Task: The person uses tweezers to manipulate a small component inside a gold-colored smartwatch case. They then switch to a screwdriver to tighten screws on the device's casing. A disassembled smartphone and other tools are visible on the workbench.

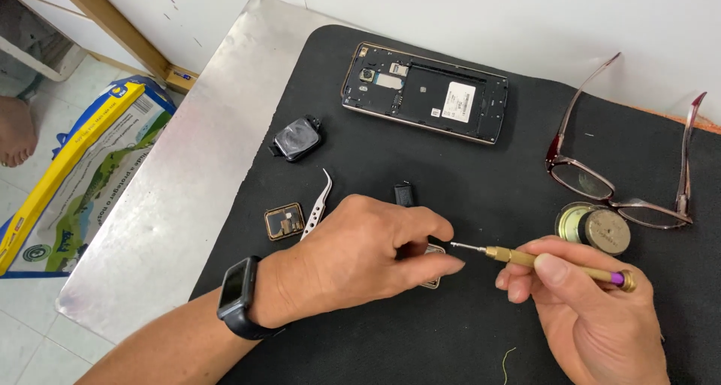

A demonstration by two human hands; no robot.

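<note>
Left hand [360, 253] pins a small metal case [434, 265] to the black mat [466, 182], fingers closed on it; right hand [593, 310] grips a brass screwdriver [541, 261], tip at the case. Tweezers [317, 205] lie nearby.

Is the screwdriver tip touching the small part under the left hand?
Cannot tell. In the head view the screwdriver tip ends right at the small part, but the left hand fingers cover most of it, hiding any contact.
</note>
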